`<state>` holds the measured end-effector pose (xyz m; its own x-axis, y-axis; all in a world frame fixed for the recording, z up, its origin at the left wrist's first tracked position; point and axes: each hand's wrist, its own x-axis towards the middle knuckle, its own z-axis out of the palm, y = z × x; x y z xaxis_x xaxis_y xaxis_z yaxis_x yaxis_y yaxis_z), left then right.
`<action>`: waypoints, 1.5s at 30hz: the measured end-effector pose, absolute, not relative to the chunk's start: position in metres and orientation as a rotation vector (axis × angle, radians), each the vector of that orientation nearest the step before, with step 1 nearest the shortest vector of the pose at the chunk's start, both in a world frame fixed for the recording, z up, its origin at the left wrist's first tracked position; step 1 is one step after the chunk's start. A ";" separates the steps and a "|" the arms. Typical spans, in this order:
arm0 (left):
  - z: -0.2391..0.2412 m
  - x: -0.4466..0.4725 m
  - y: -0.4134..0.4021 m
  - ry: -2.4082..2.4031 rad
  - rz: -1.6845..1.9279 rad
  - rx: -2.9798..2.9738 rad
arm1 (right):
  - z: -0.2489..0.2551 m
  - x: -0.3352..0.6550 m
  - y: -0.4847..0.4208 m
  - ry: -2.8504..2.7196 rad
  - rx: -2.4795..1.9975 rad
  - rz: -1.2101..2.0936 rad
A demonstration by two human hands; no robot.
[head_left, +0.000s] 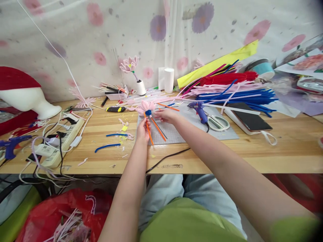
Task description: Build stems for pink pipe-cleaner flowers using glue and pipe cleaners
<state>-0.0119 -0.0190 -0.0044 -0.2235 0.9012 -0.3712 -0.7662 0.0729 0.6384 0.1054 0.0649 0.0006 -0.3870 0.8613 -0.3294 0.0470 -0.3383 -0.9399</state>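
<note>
A pink pipe-cleaner flower (143,107) with a blue fuzzy centre (148,113) is held up over the grey cutting mat (181,132). My left hand (143,131) pinches it from below, around an orange pipe cleaner (151,138) that hangs down past the fingers. From the right, my right hand (166,115) meets the flower beside the blue centre with bent, closed fingers; what lies between the fingertips is hidden. A second orange pipe cleaner (159,129) and a thin dark stick (163,132) slant down between the hands.
On the right lie a purple glue gun (200,111), scissors (218,123), a phone (249,116) and bundled blue pipe cleaners (242,96). A finished flower (130,64) stands behind. Left are a yellow-black cutter (115,109), blue offcuts (108,147) and a cabled power strip (68,141).
</note>
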 end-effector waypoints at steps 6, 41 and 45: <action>-0.004 -0.019 -0.019 0.767 1.571 0.139 | 0.009 0.084 0.075 -1.126 -1.228 2.129; 0.030 0.011 -0.035 1.507 1.318 0.789 | -0.002 0.130 0.036 -0.835 -0.785 2.043; 0.026 0.014 -0.033 1.555 1.286 0.887 | -0.003 0.129 0.035 -0.835 -0.725 2.056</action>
<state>0.0135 -0.0331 0.0265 -0.3341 0.9222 -0.1947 -0.0183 0.2002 0.9796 0.1294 0.0352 -0.0025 -0.5289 0.8238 -0.2040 -0.4481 -0.4752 -0.7572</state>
